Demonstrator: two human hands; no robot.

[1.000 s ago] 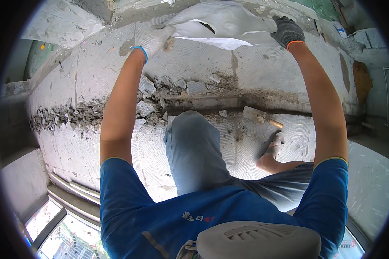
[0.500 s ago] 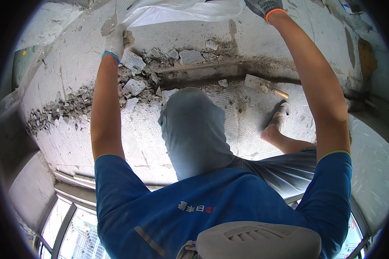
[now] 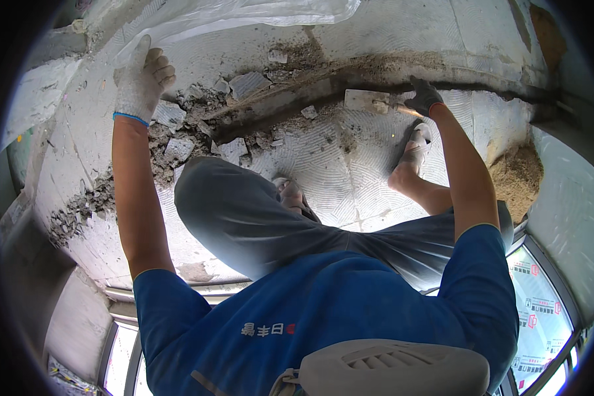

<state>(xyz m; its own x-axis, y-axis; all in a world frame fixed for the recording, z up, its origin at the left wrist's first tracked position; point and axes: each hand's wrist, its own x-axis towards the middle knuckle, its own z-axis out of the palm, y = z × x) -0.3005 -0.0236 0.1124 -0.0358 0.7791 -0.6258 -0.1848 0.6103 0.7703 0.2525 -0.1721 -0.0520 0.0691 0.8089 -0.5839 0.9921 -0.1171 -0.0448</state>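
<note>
White glove (image 3: 140, 82), dark glove (image 3: 424, 96), blue shirt (image 3: 323, 323), grey shorts (image 3: 257, 218) — floor (image 3: 350, 171) pale, comb-ridged.

Left hand (image 3: 142, 79), white knit glove w/ blue cuff, grips the edge of a white plastic sack (image 3: 244, 13) at far left. Right hand (image 3: 424, 98), dark glove, closed on the handle of a trowel (image 3: 368, 100), blade flat on the grooved mortar floor (image 3: 350, 171). Broken tile rubble (image 3: 198, 119) lies near the left hand. Sand pile (image 3: 515, 175) at right. Sandalled foot (image 3: 412, 148) just beside the trowel.
</note>
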